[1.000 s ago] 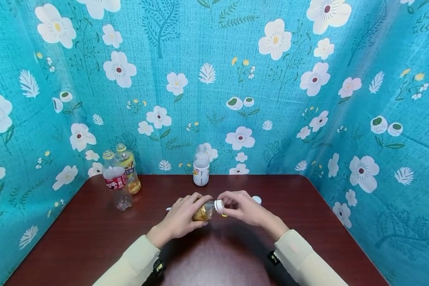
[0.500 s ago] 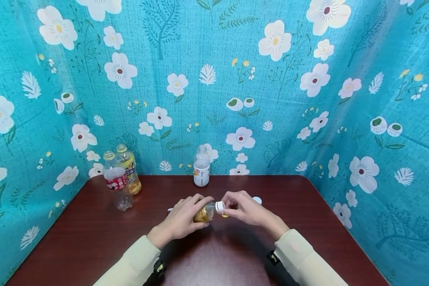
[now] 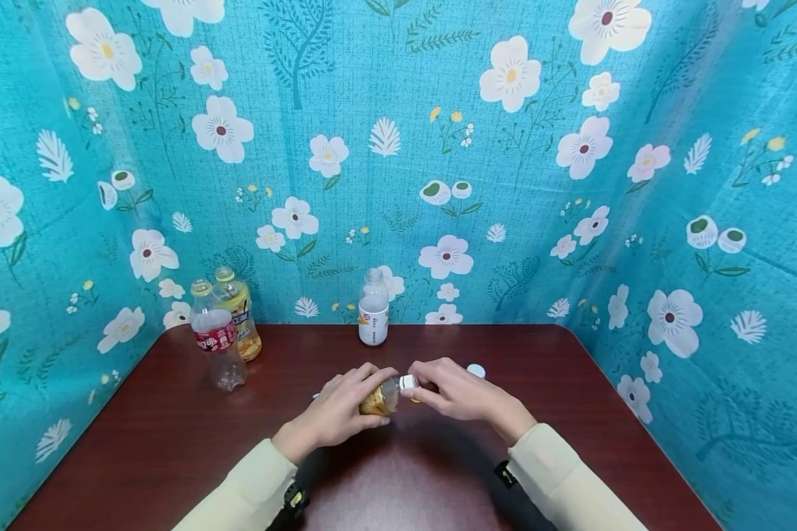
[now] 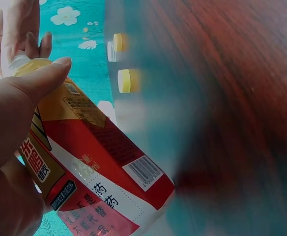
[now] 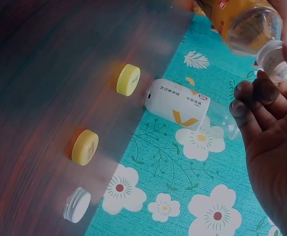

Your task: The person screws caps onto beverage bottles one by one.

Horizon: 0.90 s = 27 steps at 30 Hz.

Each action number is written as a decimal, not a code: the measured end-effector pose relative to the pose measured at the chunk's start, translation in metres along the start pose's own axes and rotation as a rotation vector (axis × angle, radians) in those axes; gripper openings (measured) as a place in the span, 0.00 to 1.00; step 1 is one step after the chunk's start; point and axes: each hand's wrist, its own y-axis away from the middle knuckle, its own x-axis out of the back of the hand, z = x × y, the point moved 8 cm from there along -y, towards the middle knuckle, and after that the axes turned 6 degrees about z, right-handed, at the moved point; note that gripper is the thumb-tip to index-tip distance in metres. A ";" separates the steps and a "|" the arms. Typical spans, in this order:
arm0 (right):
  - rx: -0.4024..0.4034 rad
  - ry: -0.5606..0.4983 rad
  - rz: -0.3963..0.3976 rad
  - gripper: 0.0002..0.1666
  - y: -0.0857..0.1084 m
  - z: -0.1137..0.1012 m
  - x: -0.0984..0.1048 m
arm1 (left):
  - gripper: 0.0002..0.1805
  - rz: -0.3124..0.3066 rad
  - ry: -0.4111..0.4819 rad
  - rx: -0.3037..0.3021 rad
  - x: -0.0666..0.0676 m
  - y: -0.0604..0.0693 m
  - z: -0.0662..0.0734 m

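Note:
My left hand (image 3: 342, 407) grips a plastic bottle (image 4: 99, 147) with a red and gold label. The bottle is tilted, its neck towards the right in the head view. At that neck sits a white cap (image 5: 275, 61), pinched by the thumb and fingers of my right hand (image 3: 461, 391). In the right wrist view, some fingers of that hand are curled below the cap. My left palm hides much of the bottle in the head view.
On the table (image 3: 173, 442), a yellow cap (image 5: 128, 79), an orange-yellow cap (image 5: 85, 147) and a white screw cap (image 5: 77, 204) lie apart. A white-labelled bottle (image 3: 373, 321) stands at the back. Red-labelled (image 3: 219, 339) and yellow-labelled (image 3: 247, 324) bottles stand left, uncapped. A flowered curtain (image 3: 398, 184) hangs behind.
My right hand's fingers have shifted slightly around the white cap. The bottle and my left hand stay nearly where they were.

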 end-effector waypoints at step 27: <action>-0.161 0.069 0.164 0.17 0.003 0.003 0.001 | 0.41 0.036 0.047 -0.011 0.010 -0.007 0.008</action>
